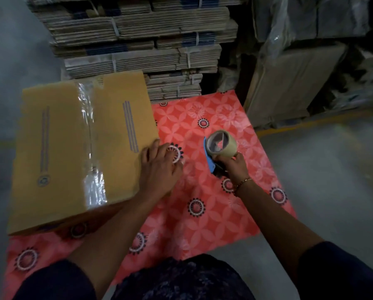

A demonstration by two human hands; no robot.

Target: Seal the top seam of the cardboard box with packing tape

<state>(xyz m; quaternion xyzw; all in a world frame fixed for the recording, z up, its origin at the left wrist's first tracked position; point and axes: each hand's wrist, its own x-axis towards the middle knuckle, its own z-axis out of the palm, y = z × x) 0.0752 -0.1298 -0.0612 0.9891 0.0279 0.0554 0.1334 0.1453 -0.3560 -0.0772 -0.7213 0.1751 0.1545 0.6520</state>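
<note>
With clear tape point(90, 135) already spanning the cardboard box point(77, 148) seam, the left hand point(159, 167) rested open-fingered on its right edge while the right hand point(233, 165), right of the box, gripped the tape dispenser point(218, 150); pressing the strip flat appeared next.

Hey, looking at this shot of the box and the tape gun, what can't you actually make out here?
- Cardboard box, head view: its far and left sides face away from the camera.
- Tape strip: glare and blur hide whether it is stuck flat all along.
- Tape dispenser: the right hand covers its handle.
- Left hand: its palm hides the box edge beneath.
- Printed logo: too blurred to read.
</note>
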